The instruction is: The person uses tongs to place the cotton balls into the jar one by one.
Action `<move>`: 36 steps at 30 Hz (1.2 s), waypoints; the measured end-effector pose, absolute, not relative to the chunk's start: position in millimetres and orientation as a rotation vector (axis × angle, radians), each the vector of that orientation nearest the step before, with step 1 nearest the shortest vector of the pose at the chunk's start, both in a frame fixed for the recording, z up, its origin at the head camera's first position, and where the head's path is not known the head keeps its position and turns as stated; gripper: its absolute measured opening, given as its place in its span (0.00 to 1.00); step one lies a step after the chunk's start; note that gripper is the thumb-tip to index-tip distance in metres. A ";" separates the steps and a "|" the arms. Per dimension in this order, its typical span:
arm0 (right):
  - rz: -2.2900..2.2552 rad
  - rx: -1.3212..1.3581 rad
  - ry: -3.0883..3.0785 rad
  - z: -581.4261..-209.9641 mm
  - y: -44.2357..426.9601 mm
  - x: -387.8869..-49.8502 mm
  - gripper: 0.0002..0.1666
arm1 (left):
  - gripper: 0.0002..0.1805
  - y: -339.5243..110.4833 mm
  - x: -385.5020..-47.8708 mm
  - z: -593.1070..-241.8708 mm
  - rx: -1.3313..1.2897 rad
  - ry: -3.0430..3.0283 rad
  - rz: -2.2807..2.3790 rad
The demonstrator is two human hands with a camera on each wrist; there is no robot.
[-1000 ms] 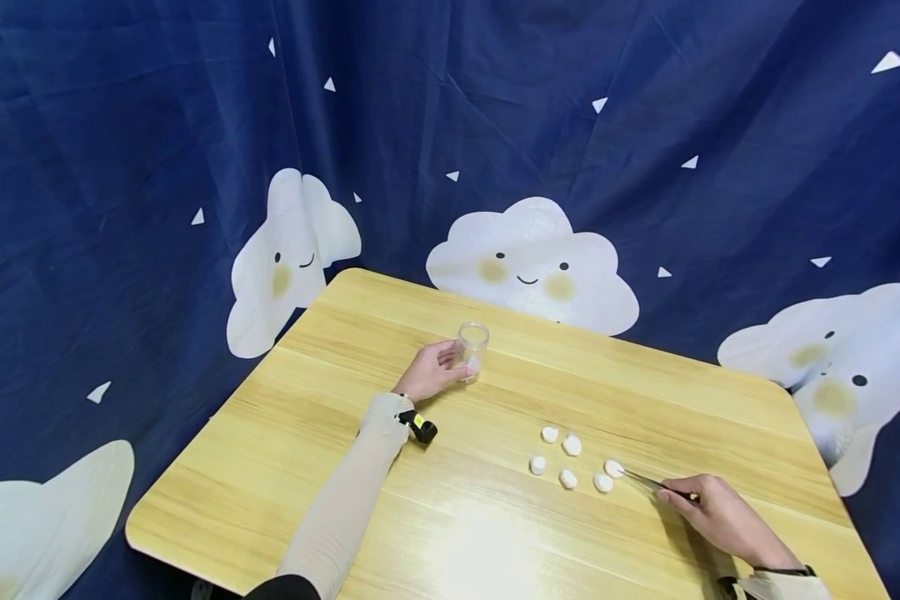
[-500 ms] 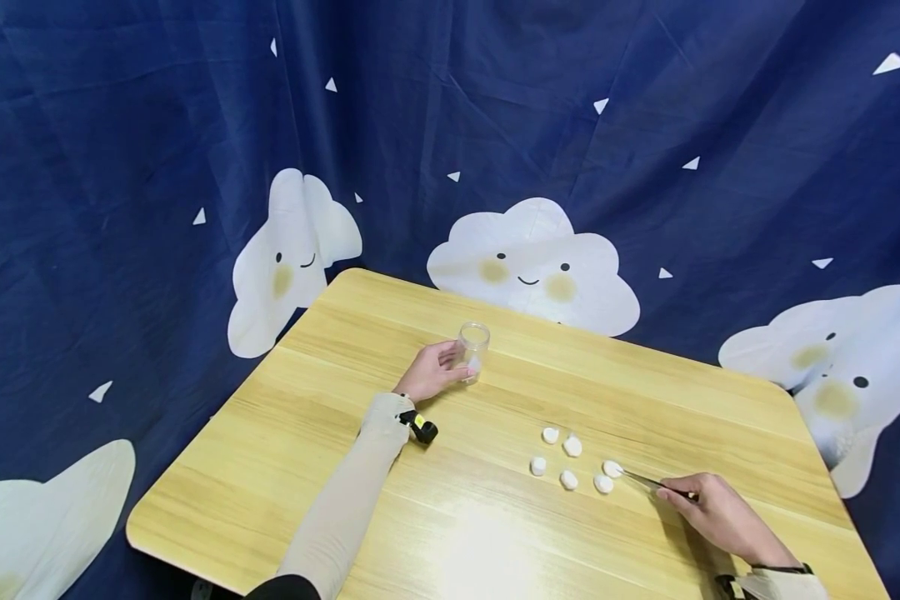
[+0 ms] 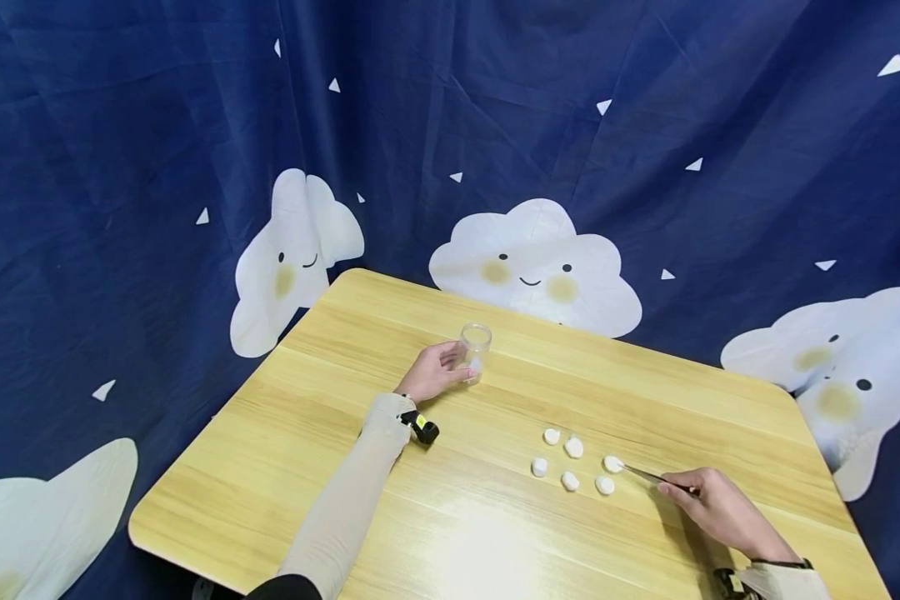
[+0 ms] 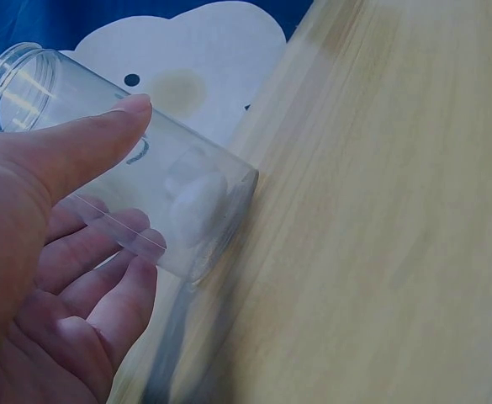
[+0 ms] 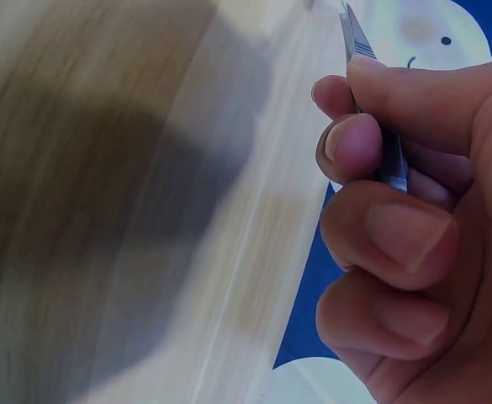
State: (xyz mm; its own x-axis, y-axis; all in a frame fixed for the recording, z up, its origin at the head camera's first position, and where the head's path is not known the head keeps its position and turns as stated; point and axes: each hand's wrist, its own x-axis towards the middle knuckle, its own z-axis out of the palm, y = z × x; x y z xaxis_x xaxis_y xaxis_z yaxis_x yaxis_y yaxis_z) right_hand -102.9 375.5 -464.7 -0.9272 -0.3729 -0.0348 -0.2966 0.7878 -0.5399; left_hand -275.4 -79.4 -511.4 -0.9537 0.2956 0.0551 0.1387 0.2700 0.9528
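Observation:
In the head view my left hand [image 3: 431, 372] grips a clear plastic jar [image 3: 477, 337], upright and uncapped on the table. A white cotton ball [image 4: 198, 206] shows through the jar's wall near its bottom in the left wrist view. Over to the right, my right hand [image 3: 723, 512] pinches metal tweezers [image 5: 390, 156] between thumb and fingers. The tweezers' tips are at a cotton ball [image 3: 612, 464]; whether it is off the table is hard to tell. Just below it lies another cotton ball [image 3: 604, 485].
Several more cotton balls, among them one cotton ball [image 3: 573, 447], lie loosely grouped left of the tweezers. The wooden table [image 3: 330, 333] has rounded corners. A blue curtain [image 3: 390, 100] with white clouds hangs behind it.
The cotton ball at the tweezers' tips has shifted slightly away from the one below, so a small gap now parts them. The left hand and the jar stay where they were.

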 end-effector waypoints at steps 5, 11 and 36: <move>-0.823 -0.550 2.838 -464.2 375.5 -104.8 0.10 | 0.37 -78.8 -275.4 -511.2 0.411 2.399 1.767; -0.848 -0.520 2.830 -463.2 373.2 -106.3 0.09 | 0.37 -78.9 -276.3 -512.2 0.407 2.401 1.759; -0.827 -0.537 2.893 -455.4 358.5 -121.0 0.09 | 0.38 -78.8 -275.9 -511.7 0.395 2.385 1.782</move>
State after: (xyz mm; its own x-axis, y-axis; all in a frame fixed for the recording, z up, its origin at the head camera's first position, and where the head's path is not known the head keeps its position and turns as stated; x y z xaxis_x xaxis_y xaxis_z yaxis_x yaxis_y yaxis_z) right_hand -121.0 358.5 -455.4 -0.9347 -0.3553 0.0141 -0.3090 0.7922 -0.5262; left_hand -275.9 -78.8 -511.7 -0.9559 0.2899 0.0458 0.1261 0.2649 0.9560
